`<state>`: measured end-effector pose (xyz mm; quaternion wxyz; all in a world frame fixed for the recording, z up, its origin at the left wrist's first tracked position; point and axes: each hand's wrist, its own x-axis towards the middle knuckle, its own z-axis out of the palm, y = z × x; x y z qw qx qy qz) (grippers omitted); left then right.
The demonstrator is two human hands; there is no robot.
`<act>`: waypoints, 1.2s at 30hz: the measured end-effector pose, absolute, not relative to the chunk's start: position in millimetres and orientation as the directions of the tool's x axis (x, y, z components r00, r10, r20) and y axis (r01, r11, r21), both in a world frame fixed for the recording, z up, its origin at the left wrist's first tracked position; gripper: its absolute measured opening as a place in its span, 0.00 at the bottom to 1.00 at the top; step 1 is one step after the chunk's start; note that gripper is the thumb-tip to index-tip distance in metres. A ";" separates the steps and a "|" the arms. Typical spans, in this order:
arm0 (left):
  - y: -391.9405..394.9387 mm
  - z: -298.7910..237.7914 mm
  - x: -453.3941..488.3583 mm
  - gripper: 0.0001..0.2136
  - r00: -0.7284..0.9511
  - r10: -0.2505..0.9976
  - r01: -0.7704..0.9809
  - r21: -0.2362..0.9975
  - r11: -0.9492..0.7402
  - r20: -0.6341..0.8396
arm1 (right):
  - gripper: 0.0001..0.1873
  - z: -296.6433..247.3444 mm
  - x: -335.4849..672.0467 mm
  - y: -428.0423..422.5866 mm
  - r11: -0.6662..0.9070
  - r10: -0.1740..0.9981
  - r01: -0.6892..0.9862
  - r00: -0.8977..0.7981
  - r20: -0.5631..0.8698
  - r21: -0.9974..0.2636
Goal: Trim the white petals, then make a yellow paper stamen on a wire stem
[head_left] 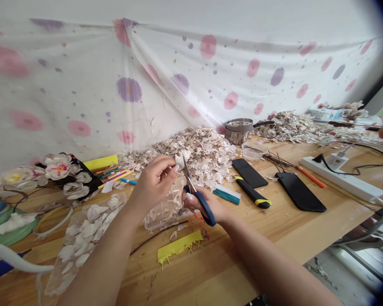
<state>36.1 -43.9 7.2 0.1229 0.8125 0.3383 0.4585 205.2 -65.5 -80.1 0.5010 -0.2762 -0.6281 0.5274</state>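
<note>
One pale petal (183,157), at two o'clock from the left hand (153,182), sits pinched in its fingers, presumably freeing the edge for scissors (206,208) aimed toward eleven o'clock, gripped by the fingers of the right hand (215,204).

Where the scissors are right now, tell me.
Near the middle of the head view, the scissors are in the right hand, just right of the left hand.

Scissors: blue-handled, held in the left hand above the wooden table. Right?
Wrong hand. The head view shows the blue-handled scissors held in the right hand, above the wooden table.
</note>
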 end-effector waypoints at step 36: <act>-37.3 16.6 14.1 0.08 0.457 0.766 0.292 0.738 -0.609 0.452 | 0.33 -70.0 219.8 -59.2 0.190 0.811 -0.019 -0.560 0.168 -0.982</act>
